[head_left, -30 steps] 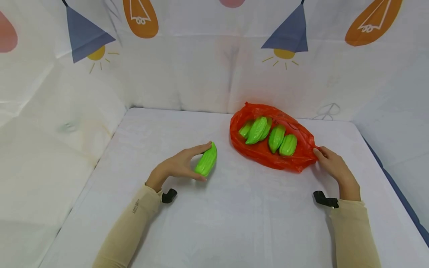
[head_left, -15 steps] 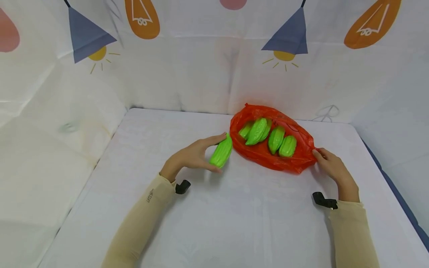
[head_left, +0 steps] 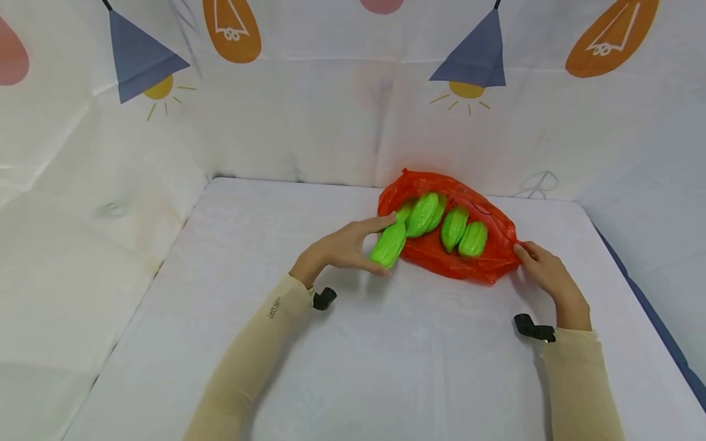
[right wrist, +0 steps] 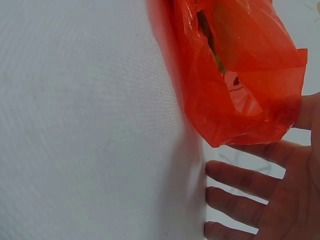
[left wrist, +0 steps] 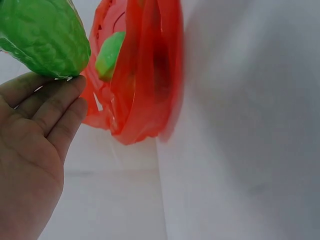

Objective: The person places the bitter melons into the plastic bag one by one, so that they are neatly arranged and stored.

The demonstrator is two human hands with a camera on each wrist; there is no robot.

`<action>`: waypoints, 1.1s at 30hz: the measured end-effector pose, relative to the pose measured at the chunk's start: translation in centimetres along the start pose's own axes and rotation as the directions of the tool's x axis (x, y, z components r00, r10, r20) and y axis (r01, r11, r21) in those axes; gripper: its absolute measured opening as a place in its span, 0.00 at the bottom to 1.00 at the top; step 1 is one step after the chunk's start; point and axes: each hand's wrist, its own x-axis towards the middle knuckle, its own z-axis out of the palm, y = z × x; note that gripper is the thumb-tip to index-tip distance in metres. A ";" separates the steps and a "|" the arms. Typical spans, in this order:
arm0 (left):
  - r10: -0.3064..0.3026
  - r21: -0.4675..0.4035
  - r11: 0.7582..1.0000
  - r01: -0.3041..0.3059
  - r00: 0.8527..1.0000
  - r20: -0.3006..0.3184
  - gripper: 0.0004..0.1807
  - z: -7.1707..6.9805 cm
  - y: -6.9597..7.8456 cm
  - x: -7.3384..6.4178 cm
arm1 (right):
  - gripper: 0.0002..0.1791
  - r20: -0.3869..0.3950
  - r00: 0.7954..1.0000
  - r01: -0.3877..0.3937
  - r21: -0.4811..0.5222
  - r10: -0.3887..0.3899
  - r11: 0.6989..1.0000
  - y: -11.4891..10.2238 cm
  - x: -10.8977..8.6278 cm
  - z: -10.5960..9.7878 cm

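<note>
My left hand (head_left: pixel 344 245) holds a bright green, ridged toy gourd (head_left: pixel 388 245) between thumb and fingers, at the left rim of a red plastic bag (head_left: pixel 441 263). In the left wrist view the gourd (left wrist: pixel 47 40) sits at the fingertips, beside the bag (left wrist: pixel 150 100). Several similar green gourds (head_left: pixel 454 228) lie inside the bag, whose mouth is spread open. On the bag's right end, my right hand (head_left: pixel 546 272) pinches the plastic edge with thumb and forefinger. Its other fingers (right wrist: pixel 240 180) extend below the bag in the right wrist view.
The white-covered table (head_left: pixel 408 355) runs up to a white cloth backdrop (head_left: pixel 325 122) printed with lamps and bulbs. Behind the bag this backdrop rises close by. A black wrist camera (head_left: pixel 324 299) sticks out from the left sleeve, another camera (head_left: pixel 534 328) from the right.
My left hand has carried the green gourd rightward and slightly away from me, from the table's middle to the bag's left rim. The right hand stays on the bag's edge.
</note>
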 end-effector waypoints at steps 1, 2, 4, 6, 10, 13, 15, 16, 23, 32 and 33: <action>0.001 0.008 1.000 -0.001 1.000 0.004 0.59 0.1 0.1 0.4 | 0.43 0.001 1.000 -0.002 0.000 0.002 1.000 0.0 0.0 0.0; 0.002 0.013 1.000 -0.002 1.000 0.007 0.59 0.2 0.3 0.8 | 0.43 0.002 1.000 -0.005 -0.001 0.005 1.000 0.0 0.0 -0.1; 0.004 0.018 1.000 -0.004 1.000 0.012 0.59 0.3 0.7 1.7 | 0.43 -0.002 1.000 -0.006 -0.004 0.006 1.000 0.0 0.0 -0.1; 0.003 0.020 1.000 -0.004 1.000 0.021 0.59 0.3 1.3 2.7 | 0.43 0.000 1.000 -0.005 -0.002 0.005 1.000 0.1 -0.1 -0.1; -0.012 0.030 0.999 0.010 0.999 0.045 0.59 0.3 2.4 4.6 | 0.42 -0.009 1.000 0.000 0.003 0.000 1.000 0.1 -0.2 0.0; -0.023 0.048 0.999 0.020 0.998 0.058 0.59 0.3 3.0 5.7 | 0.42 -0.012 1.000 -0.001 0.009 0.001 1.000 0.0 -0.2 0.1; -0.027 0.060 0.998 0.023 0.997 0.068 0.60 0.3 3.3 6.3 | 0.42 -0.011 1.000 -0.001 0.011 0.001 1.000 0.0 -0.1 0.1; -0.024 0.067 0.998 0.019 0.997 0.071 0.60 0.4 3.4 6.5 | 0.43 -0.009 1.000 -0.003 0.012 0.003 1.000 -0.1 -0.1 0.1; -0.024 0.074 0.997 0.017 0.995 0.094 0.60 0.9 3.6 7.4 | 0.44 0.007 1.000 -0.016 0.011 0.016 1.000 -0.3 0.2 0.0; -0.065 0.125 0.991 0.049 0.990 0.128 0.60 2.0 4.0 9.6 | 0.43 -0.009 1.000 -0.005 0.002 0.005 1.000 0.1 0.1 0.0; -0.071 0.132 0.990 0.054 0.989 0.127 0.60 2.1 4.1 9.9 | 0.43 -0.004 1.000 -0.008 0.005 0.008 1.000 0.1 0.1 0.0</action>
